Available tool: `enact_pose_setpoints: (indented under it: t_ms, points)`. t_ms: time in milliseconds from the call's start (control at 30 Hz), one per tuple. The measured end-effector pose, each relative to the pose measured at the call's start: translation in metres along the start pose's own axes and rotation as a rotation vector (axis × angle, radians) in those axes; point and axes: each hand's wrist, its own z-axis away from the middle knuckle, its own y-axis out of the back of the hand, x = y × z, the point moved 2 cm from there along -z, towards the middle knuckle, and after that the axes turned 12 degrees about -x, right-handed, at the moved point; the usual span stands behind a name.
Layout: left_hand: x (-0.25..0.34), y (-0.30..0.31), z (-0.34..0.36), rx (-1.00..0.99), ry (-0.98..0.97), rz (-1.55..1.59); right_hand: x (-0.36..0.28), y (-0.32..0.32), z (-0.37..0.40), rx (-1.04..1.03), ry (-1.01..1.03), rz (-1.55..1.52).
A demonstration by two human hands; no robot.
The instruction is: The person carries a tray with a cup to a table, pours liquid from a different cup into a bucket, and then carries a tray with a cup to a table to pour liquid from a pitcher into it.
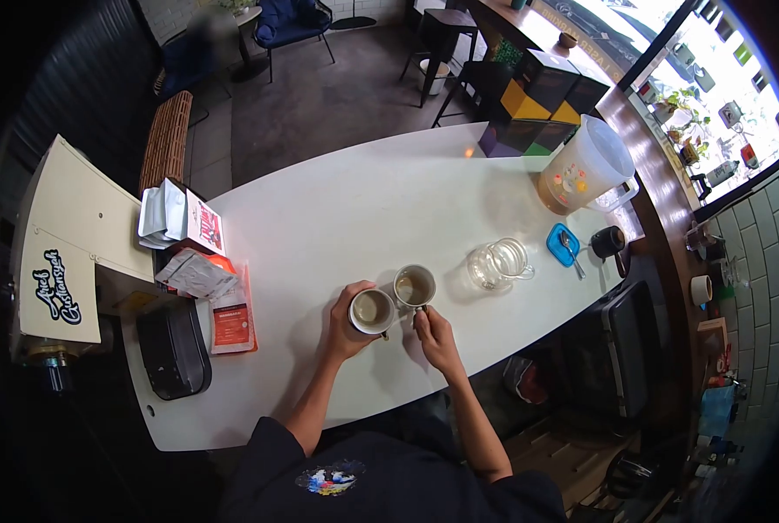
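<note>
Two mugs with light rims and some brownish liquid inside are side by side over the white table point(319, 209). My left hand point(344, 329) wraps round the outer side of the left mug point(372, 312). At the right mug point(415, 286), my right hand point(437, 338) grips the handle, its fingers closed just below the rim. The two rims nearly meet in this view. To the right of the mugs stands a clear glass jug point(500, 264) with its handle turned right.
A large plastic pitcher point(585, 166) with brown liquid stands at the table's far right. Nearer are a blue dish point(564, 245) with a spoon and a dark cup point(608, 240). On the left are coffee bags point(199, 270), a red packet point(233, 326) and a cream grinder-like machine point(67, 244).
</note>
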Motion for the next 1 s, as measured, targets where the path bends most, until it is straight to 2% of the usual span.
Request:
enact_pose_setpoints:
  t_ms: [33, 100, 233, 300, 433, 533, 633, 733, 1000]
  points:
    - [-0.001, 0.0, 0.001, 0.001, 0.004, -0.005, 0.002, 0.002, 0.0, 0.016, 0.011, 0.025]
    - [0.004, 0.001, 0.001, 0.036, -0.155, -0.064, 0.007, 0.002, 0.001, 0.032, -0.004, -0.005]
    - [0.019, -0.003, 0.003, 0.062, -0.161, 0.029, -0.001, 0.008, 0.012, 0.075, -0.076, -0.071]
    - [0.027, -0.005, 0.001, 0.073, -0.229, 0.081, -0.002, 0.011, 0.02, 0.093, -0.099, -0.075]
    - [0.047, -0.009, -0.007, -0.007, -0.342, -0.035, -0.005, 0.019, 0.042, 0.204, -0.049, -0.048]
    - [0.066, -0.02, -0.014, -0.058, -0.462, -0.089, -0.022, 0.03, 0.065, 0.173, -0.08, -0.061]
    - [0.094, -0.039, -0.019, -0.148, -0.461, -0.131, -0.044, 0.042, 0.091, 0.128, 0.0, -0.048]
    - [0.112, -0.072, -0.017, -0.224, -0.451, 0.012, -0.069, 0.053, 0.122, 0.136, 0.018, -0.067]
    - [0.161, -0.16, 0.007, -0.453, -0.578, 0.124, -0.074, 0.073, 0.226, 0.435, 0.062, 0.003]
